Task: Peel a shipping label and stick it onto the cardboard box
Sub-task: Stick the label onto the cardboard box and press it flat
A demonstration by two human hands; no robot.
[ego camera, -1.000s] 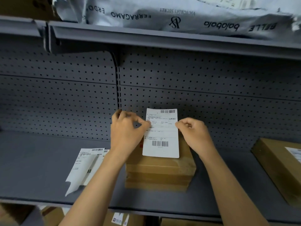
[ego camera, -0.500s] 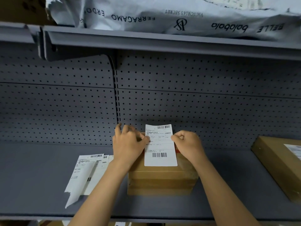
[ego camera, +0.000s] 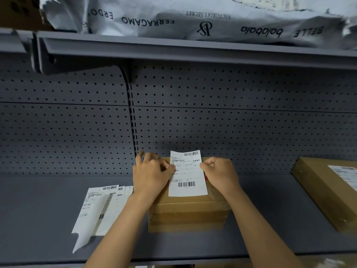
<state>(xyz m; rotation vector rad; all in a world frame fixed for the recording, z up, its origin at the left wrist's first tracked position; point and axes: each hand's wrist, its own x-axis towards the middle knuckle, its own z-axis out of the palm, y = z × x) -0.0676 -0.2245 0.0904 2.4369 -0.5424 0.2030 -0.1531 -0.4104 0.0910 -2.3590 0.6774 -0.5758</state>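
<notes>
A white shipping label (ego camera: 187,175) with two barcodes lies over the top of a brown cardboard box (ego camera: 188,215) standing mid-shelf. My left hand (ego camera: 150,176) pinches the label's left edge near the top. My right hand (ego camera: 220,175) pinches its right edge at the same height. The label's lower part rests on the box top, while its upper end still sticks up past the box's far edge. Whether it is stuck down I cannot tell.
Several more label sheets (ego camera: 100,206) lie on the grey shelf (ego camera: 48,219) to the left of the box, with a peeled strip curling toward the shelf's front edge. A second, labelled cardboard box (ego camera: 328,192) sits at the right. Grey mailer bags (ego camera: 193,18) fill the upper shelf.
Both hands have brought the label down from in front of the pegboard onto the box top. The view has tilted, so everything sits lower in frame.
</notes>
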